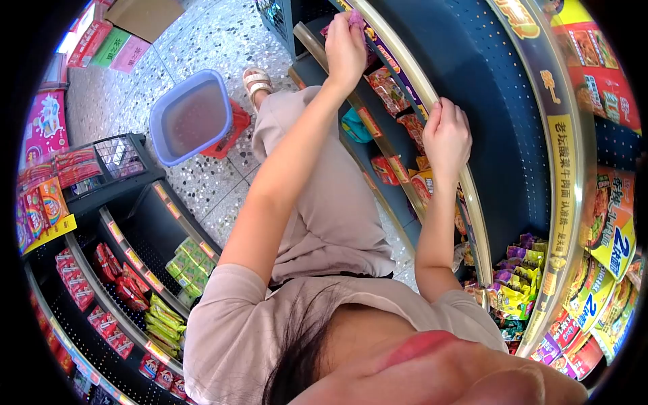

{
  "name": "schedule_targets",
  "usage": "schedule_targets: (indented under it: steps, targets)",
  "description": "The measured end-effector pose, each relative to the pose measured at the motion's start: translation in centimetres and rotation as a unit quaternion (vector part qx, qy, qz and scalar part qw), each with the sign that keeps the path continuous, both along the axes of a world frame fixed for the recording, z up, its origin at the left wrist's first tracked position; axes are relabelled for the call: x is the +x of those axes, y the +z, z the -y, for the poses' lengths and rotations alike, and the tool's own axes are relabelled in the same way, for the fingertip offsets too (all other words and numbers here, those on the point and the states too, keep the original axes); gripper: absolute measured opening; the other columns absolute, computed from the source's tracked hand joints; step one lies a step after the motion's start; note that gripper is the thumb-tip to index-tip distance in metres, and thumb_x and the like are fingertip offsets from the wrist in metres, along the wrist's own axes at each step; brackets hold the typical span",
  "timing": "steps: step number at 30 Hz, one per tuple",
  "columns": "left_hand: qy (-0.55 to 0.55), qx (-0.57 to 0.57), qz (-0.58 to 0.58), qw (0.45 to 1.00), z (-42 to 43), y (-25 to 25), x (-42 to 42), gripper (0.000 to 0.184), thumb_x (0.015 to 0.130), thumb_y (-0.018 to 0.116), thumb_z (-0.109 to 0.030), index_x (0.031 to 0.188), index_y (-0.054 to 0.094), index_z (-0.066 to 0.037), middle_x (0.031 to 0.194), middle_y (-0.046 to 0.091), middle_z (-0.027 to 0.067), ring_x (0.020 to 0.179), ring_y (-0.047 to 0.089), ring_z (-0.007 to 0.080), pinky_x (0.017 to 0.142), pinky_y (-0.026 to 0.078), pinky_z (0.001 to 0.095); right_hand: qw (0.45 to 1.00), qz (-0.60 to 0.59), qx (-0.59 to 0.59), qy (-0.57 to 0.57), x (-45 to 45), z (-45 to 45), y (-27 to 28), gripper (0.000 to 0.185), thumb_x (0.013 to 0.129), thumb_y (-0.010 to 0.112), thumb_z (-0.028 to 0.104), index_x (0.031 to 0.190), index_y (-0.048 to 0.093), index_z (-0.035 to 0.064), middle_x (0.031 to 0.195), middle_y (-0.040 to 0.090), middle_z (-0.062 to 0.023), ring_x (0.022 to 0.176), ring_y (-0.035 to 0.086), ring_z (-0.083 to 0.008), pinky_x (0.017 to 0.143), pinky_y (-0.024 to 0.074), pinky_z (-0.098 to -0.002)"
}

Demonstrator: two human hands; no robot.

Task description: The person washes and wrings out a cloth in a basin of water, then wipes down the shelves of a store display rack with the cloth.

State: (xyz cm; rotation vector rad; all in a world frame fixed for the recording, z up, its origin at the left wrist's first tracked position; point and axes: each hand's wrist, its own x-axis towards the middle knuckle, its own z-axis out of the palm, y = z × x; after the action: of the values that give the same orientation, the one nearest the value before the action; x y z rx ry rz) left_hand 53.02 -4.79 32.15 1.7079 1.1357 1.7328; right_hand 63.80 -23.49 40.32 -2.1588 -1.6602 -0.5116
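My left hand [347, 54] is closed around a crumpled purple-pink cloth [356, 19] at the upper end of a dark shelf. The cloth lies against the pale metal edge strip [395, 44] of that shelf. Farther down the same strip, my right hand [449, 138] has its fingers curled over the edge. Dark perforated metal makes up the shelf board [472, 88]. Below it, red snack packets [388, 91] sit on a lower tier, partly hidden by the strip and my right forearm.
A blue basin [162, 128] with murky water stands on a red stool [233, 128] on the speckled floor. Candy racks [128, 236] line the left side. Yellow and purple packets [520, 277] and noodle packs [607, 270] fill the right. Cardboard boxes [145, 17] are at upper left.
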Motion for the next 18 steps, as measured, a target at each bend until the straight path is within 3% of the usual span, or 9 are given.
schedule_targets:
  steps: [10,13,16,18]
  targets:
    - [-0.012,-0.030,0.037,0.999,-3.3,2.3,-1.9,0.012,0.094,0.045,-0.007,0.103,0.052,-0.002,0.084,0.060,0.0182,0.075,0.060,0.0355,0.070,0.047,0.0402,1.000,0.008,-0.007,0.007,0.0,-0.2,-0.1,0.015,0.090,0.052,0.017,0.088,0.059,0.0040,0.078,0.061,-0.0132,0.075,0.061,-0.0303,0.065,0.0515,-0.0402]
    - [-0.112,-0.193,0.085,0.971,-0.9,4.5,-2.7,0.014,0.096,0.044,-0.011,0.106,0.051,-0.003,0.084,0.061,0.0213,0.073,0.061,0.0374,0.067,0.048,0.0422,1.000,0.005,-0.010,0.001,-0.2,0.0,0.0,0.015,0.090,0.052,0.017,0.088,0.059,0.0038,0.079,0.062,-0.0128,0.076,0.061,-0.0303,0.067,0.0516,-0.0398]
    - [-0.040,-0.028,0.029,0.998,-0.4,0.4,-1.1,0.017,0.090,0.053,-0.010,0.105,0.053,-0.003,0.091,0.062,0.0201,0.086,0.062,0.0368,0.074,0.048,0.0406,1.000,0.002,0.002,0.009,-0.2,0.0,0.1,0.016,0.090,0.053,0.018,0.090,0.060,0.0035,0.081,0.062,-0.0122,0.078,0.061,-0.0301,0.068,0.0517,-0.0396]
    - [-0.067,-0.034,0.025,0.997,1.7,-0.1,-0.7,0.018,0.090,0.054,-0.011,0.107,0.052,-0.003,0.091,0.063,0.0204,0.086,0.063,0.0361,0.074,0.049,0.0395,0.999,-0.001,0.025,0.020,0.0,0.0,-0.1,0.017,0.089,0.054,0.018,0.092,0.061,0.0034,0.083,0.062,-0.0118,0.080,0.061,-0.0299,0.069,0.0516,-0.0395]
